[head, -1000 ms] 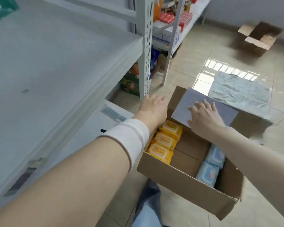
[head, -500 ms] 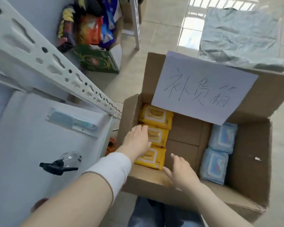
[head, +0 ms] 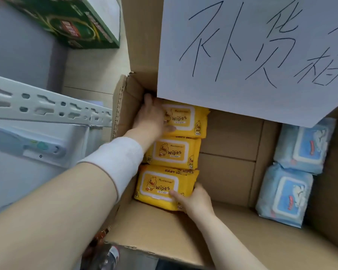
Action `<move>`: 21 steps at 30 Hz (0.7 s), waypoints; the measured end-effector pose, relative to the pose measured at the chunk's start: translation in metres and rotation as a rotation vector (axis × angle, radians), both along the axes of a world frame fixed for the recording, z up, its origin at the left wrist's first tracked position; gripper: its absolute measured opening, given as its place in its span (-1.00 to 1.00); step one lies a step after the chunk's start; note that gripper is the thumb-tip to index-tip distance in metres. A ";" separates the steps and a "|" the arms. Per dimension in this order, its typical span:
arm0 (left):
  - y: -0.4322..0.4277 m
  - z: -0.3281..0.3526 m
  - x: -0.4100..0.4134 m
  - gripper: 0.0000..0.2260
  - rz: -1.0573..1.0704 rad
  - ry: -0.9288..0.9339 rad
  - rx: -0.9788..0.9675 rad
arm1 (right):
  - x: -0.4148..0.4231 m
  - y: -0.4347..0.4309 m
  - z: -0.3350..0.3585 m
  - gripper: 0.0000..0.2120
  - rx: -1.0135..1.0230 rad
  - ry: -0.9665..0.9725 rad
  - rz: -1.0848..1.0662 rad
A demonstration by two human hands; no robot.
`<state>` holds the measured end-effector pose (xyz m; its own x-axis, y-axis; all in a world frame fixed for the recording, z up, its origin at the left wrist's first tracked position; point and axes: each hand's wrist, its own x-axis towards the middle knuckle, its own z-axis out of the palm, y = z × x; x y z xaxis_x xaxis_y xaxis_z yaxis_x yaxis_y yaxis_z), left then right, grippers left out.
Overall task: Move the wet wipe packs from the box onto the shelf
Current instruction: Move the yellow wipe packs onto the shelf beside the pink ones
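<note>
Head view: fingers (head: 149, 99) of the left hand (head: 150, 117) curl round the far yellow pack (head: 185, 121), thumb on its lid; the right hand (head: 197, 201) pinches the near yellow pack (head: 164, 186) at its right corner. Every pack, two blue packs (head: 300, 149) included, lies in the box (head: 164, 230); none shows on the shelf (head: 47, 106), so seemingly barely begun. Yellow packs lie flat, labels up, long axes left-right
</note>
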<state>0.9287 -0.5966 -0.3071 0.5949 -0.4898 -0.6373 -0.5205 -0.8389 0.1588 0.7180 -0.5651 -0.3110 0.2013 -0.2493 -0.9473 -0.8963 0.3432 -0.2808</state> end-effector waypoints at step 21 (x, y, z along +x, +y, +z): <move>0.047 0.100 -0.067 -0.75 0.325 0.167 -0.402 | -0.102 -0.059 0.101 -0.83 -0.040 -0.080 -0.345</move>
<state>0.8621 -0.5499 -0.2076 0.6629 -0.5223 -0.5364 -0.1848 -0.8084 0.5588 0.6162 -0.6240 -0.2101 0.1717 -0.3524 -0.9200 -0.7043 0.6090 -0.3647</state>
